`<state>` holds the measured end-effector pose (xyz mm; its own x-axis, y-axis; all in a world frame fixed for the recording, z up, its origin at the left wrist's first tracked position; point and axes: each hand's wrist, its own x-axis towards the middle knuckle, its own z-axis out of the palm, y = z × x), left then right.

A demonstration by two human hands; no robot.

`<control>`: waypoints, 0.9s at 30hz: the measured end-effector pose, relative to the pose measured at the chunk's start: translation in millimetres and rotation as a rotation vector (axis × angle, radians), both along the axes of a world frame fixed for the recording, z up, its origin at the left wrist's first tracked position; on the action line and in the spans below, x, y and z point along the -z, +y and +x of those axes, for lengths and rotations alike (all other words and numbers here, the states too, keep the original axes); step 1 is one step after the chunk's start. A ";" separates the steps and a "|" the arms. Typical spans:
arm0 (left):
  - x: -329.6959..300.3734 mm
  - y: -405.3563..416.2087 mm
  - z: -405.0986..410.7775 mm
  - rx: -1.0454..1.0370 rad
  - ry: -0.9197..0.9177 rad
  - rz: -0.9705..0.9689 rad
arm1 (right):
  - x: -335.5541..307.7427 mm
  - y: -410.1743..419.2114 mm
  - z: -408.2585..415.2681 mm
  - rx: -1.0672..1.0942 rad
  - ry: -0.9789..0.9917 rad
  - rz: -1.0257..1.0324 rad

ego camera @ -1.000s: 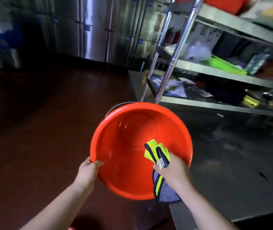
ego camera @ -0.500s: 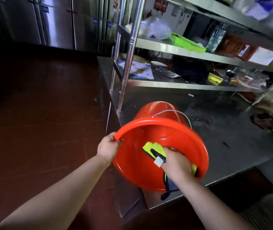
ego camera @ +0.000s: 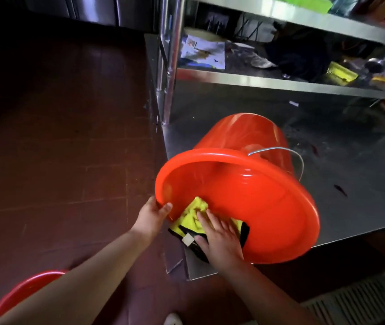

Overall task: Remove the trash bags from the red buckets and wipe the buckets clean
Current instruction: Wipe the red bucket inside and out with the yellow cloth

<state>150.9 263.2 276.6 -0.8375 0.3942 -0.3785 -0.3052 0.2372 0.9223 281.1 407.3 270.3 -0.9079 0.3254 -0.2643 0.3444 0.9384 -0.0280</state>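
A red bucket [ego camera: 252,184] lies tilted on its side on the steel table, mouth toward me, its wire handle hanging at the right. My left hand [ego camera: 151,216] grips the rim at its lower left, thumb over the edge. My right hand [ego camera: 219,238] presses a yellow cloth with dark trim [ego camera: 191,219] flat against the inner wall near the rim, fingers spread straight. Part of the cloth hangs out below the rim. No trash bag shows inside this bucket.
A second red bucket's rim [ego camera: 23,287] shows at the bottom left on the dark red tiled floor. The steel table [ego camera: 350,179] carries a shelf rack [ego camera: 280,80] with papers, a dark bag and clutter. A floor grate lies at the bottom right.
The bucket has come down onto the table and tipped further onto its side. My right hand has flattened on the cloth and slid toward the lower left of the rim.
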 end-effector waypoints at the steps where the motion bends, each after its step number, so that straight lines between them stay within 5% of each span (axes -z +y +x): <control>1: 9.4 3.4 5.7 -0.006 -0.062 0.033 | 5.8 2.8 0.4 -0.035 0.021 0.005; 4: 23.6 14.3 13.2 -0.063 -0.155 0.100 | 24.6 11.6 -2.0 -0.127 0.055 0.011; 12: 24.9 28.7 -9.3 0.035 0.248 -0.049 | 43.6 58.9 -76.3 0.038 0.047 0.029; 21: 16.0 30.3 -52.8 0.134 0.454 -0.075 | 50.5 151.8 -159.2 0.258 0.056 0.051; 24: 27.4 30.5 -50.2 0.065 0.407 0.027 | 56.3 156.9 -163.9 0.238 0.069 0.105; 27: 57.1 34.1 -30.9 0.062 0.162 0.196 | 56.9 155.6 -165.7 0.255 0.051 0.109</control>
<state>120.1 297.2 219.5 -0.8531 0.4988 -0.1528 -0.1400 0.0631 0.9881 115.5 562.9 213.4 -0.8042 0.5691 -0.1714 0.5707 0.8199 0.0446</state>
